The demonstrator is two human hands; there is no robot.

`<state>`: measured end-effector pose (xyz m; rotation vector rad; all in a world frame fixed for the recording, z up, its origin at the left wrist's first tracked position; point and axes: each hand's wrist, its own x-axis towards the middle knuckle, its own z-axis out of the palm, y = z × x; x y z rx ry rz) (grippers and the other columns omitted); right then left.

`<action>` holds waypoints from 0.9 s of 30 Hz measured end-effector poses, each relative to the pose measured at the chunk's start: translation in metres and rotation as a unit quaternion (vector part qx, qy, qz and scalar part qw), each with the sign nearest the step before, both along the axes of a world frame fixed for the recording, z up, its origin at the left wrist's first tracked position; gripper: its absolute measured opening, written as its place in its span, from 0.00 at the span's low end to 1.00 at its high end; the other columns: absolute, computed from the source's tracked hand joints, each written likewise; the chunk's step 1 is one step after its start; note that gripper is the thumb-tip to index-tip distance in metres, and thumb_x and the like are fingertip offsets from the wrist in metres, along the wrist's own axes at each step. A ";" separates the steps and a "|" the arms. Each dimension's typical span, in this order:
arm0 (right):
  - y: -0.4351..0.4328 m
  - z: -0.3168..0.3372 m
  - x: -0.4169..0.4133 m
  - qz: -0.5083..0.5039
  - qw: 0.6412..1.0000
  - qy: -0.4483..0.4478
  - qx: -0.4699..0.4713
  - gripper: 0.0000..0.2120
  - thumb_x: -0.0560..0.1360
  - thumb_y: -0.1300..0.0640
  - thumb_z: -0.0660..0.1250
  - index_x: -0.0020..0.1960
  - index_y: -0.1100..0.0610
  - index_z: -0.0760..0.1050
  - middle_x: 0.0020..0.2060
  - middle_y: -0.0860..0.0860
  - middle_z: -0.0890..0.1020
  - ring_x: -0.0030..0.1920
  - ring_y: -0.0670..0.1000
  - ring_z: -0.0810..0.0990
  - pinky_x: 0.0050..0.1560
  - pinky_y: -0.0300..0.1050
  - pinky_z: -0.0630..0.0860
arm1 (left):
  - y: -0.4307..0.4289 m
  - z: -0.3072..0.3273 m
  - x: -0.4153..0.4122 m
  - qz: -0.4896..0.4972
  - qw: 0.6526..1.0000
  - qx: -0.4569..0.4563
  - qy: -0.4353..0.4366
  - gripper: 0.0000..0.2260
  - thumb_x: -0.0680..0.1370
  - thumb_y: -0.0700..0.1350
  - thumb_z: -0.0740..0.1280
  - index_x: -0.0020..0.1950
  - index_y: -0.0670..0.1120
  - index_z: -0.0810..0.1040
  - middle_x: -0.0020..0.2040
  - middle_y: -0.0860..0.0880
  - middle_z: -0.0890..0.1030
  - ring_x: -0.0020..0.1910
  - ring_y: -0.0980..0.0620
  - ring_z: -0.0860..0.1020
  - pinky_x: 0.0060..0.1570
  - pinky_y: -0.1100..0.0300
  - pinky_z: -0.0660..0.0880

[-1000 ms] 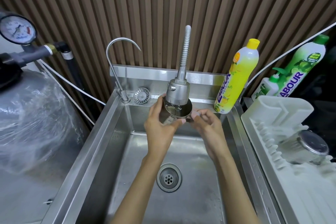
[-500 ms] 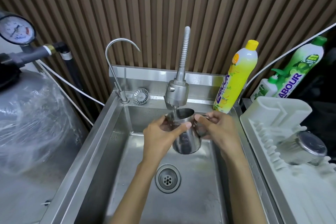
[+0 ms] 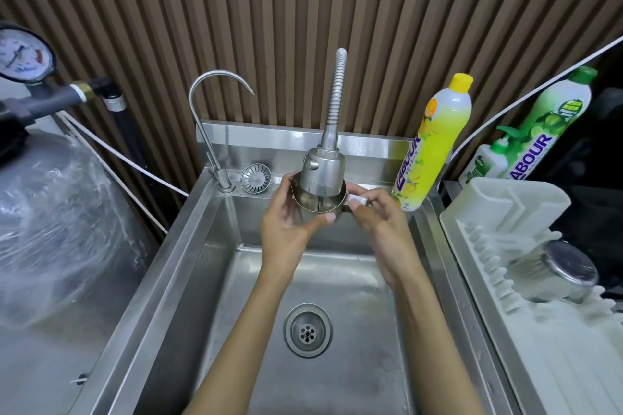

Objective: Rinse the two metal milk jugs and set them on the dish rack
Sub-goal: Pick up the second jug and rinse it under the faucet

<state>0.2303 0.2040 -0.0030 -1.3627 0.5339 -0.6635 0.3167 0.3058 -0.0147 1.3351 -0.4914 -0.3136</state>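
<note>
Since half a second ago the milk jug (image 3: 317,207) has come up from lower in the basin to just under the sprayer head (image 3: 323,172), which now hides part of its open mouth. Nearest, the drain (image 3: 307,330) lies in the sink (image 3: 188,263) floor between the forearms. The left hand (image 3: 286,229) curls its fingers round the jug's body. The right hand (image 3: 379,219) pinches the handle (image 3: 357,200) between thumb and fingertips.

To the right, a second jug (image 3: 556,271) lies on the white dish rack (image 3: 505,209), base toward the camera. On the back ledge are a round strainer (image 3: 256,175) and a gooseneck tap (image 3: 215,131).

The yellow bottle (image 3: 435,145) reads "LABOUR". The green bottle (image 3: 553,125) shows "ABOUR" behind a small pump bottle (image 3: 488,163). A pressure gauge (image 3: 22,55) is mounted far left.
</note>
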 end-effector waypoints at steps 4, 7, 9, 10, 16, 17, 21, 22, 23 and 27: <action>0.010 -0.014 0.010 0.038 0.992 -0.036 0.114 0.11 0.77 0.65 0.61 0.37 0.57 0.70 0.52 0.58 0.81 0.62 0.60 0.76 0.63 0.54 0.73 | 0.011 0.011 -0.003 0.078 0.983 0.077 -0.145 0.33 0.58 0.39 0.80 0.59 0.54 0.74 0.53 0.61 0.77 0.54 0.71 0.73 0.53 0.77 0.66; 0.015 -0.014 0.004 0.042 0.993 0.003 0.106 0.09 0.77 0.64 0.62 0.38 0.58 0.71 0.36 0.53 0.82 0.44 0.56 0.82 0.49 0.50 0.80 | 0.018 0.016 -0.010 0.129 0.962 0.135 -0.198 0.31 0.58 0.42 0.81 0.60 0.47 0.77 0.49 0.65 0.72 0.47 0.77 0.70 0.48 0.84 0.61; 0.017 -0.013 0.000 0.029 0.995 0.043 0.080 0.08 0.76 0.61 0.64 0.38 0.59 0.72 0.35 0.56 0.82 0.40 0.56 0.82 0.45 0.52 0.81 | 0.022 0.019 -0.012 0.141 0.956 0.176 -0.188 0.28 0.59 0.46 0.81 0.56 0.45 0.79 0.45 0.64 0.72 0.41 0.70 0.72 0.44 0.84 0.63; 0.016 -0.011 -0.002 0.021 0.996 0.064 0.065 0.08 0.76 0.60 0.65 0.38 0.59 0.72 0.36 0.58 0.81 0.39 0.57 0.83 0.42 0.51 0.82 | 0.024 0.020 -0.012 0.134 0.954 0.202 -0.175 0.25 0.59 0.50 0.80 0.54 0.47 0.80 0.43 0.63 0.74 0.39 0.67 0.73 0.43 0.81 0.66; 0.002 0.011 -0.019 -0.053 0.976 0.190 -0.096 0.12 0.71 0.55 0.72 0.33 0.55 0.72 0.38 0.59 0.82 0.33 0.54 0.83 0.36 0.54 0.82 | 0.024 0.011 -0.012 0.004 0.983 0.183 0.001 0.15 0.61 0.50 0.79 0.46 0.49 0.84 0.39 0.54 0.85 0.36 0.68 0.80 0.36 0.79 0.70; 0.001 0.017 -0.021 -0.074 0.966 0.206 -0.140 0.12 0.69 0.53 0.73 0.32 0.54 0.72 0.35 0.57 0.82 0.34 0.55 0.83 0.38 0.57 0.82 | 0.022 0.008 -0.013 -0.024 0.986 0.164 0.035 0.15 0.62 0.48 0.79 0.47 0.49 0.84 0.41 0.54 0.86 0.38 0.66 0.81 0.38 0.77 0.71; 0.007 0.033 -0.026 -0.126 0.920 0.244 -0.279 0.13 0.69 0.51 0.72 0.31 0.50 0.70 0.38 0.49 0.84 0.41 0.55 0.81 0.47 0.54 0.78 | 0.010 -0.002 -0.012 -0.127 0.981 0.078 0.121 0.24 0.62 0.44 0.79 0.56 0.45 0.81 0.52 0.47 0.84 0.54 0.48 0.81 0.57 0.56 0.75; 0.008 0.034 -0.027 -0.132 0.915 0.242 -0.294 0.14 0.70 0.52 0.71 0.31 0.50 0.69 0.40 0.49 0.84 0.43 0.54 0.81 0.48 0.51 0.78 | 0.007 -0.004 -0.011 -0.134 0.981 0.056 0.129 0.26 0.62 0.42 0.78 0.59 0.44 0.79 0.54 0.46 0.83 0.57 0.48 0.80 0.60 0.54 0.74; 0.007 0.034 -0.026 -0.132 0.924 0.221 -0.283 0.13 0.71 0.54 0.71 0.32 0.50 0.69 0.43 0.49 0.85 0.44 0.52 0.82 0.49 0.49 0.78 | 0.004 -0.004 -0.011 -0.128 0.983 0.041 0.126 0.27 0.63 0.40 0.78 0.61 0.43 0.78 0.55 0.46 0.83 0.59 0.49 0.79 0.61 0.56 0.74; 0.002 0.017 -0.019 -0.072 0.991 0.056 -0.094 0.05 0.74 0.66 0.67 0.42 0.65 0.72 0.52 0.49 0.83 0.47 0.38 0.82 0.49 0.32 0.76 | -0.004 0.000 -0.012 -0.061 0.995 0.000 0.076 0.31 0.65 0.30 0.73 0.67 0.41 0.71 0.61 0.46 0.79 0.59 0.54 0.78 0.63 0.61 0.72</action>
